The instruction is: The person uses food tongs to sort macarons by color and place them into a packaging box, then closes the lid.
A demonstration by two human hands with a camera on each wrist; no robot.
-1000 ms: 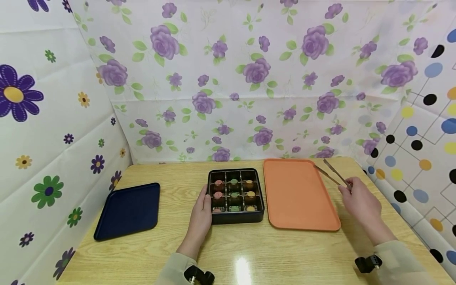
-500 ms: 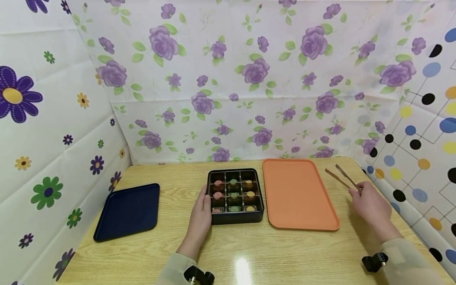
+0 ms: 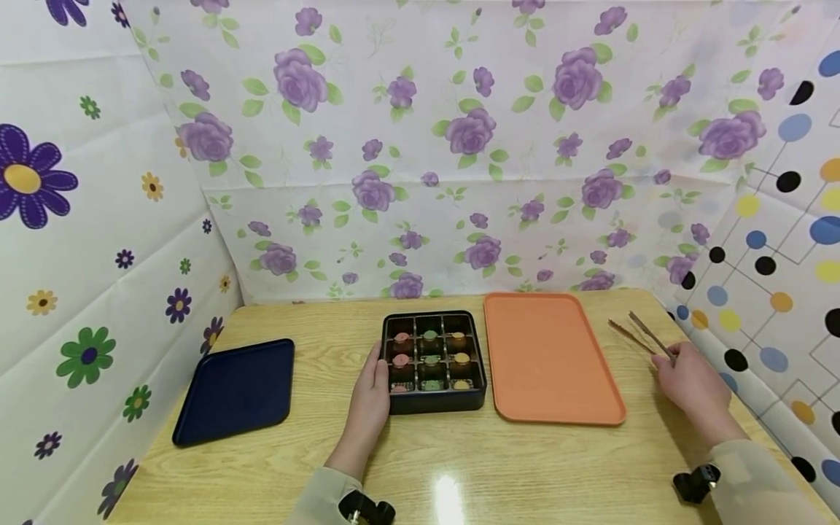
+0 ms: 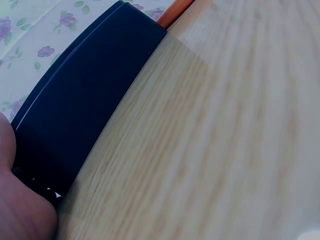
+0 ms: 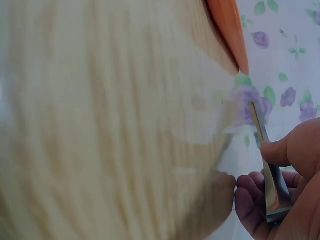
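While right hand (image 3: 690,379) pinches tongs (image 3: 639,334): two trays, one nine-cell box (image 3: 433,361) under left hand's (image 3: 369,408) flat, relaxed grip.

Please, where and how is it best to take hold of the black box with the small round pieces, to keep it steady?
Probably by its side walls: the black box is low and open-topped, so fingers from above would touch the pieces. The left hand already rests on its left wall; the opposite wall faces the orange tray.

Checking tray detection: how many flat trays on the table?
2. The dark blue tray lies at the table's left, the orange tray right of the black compartment box. None seems hidden.
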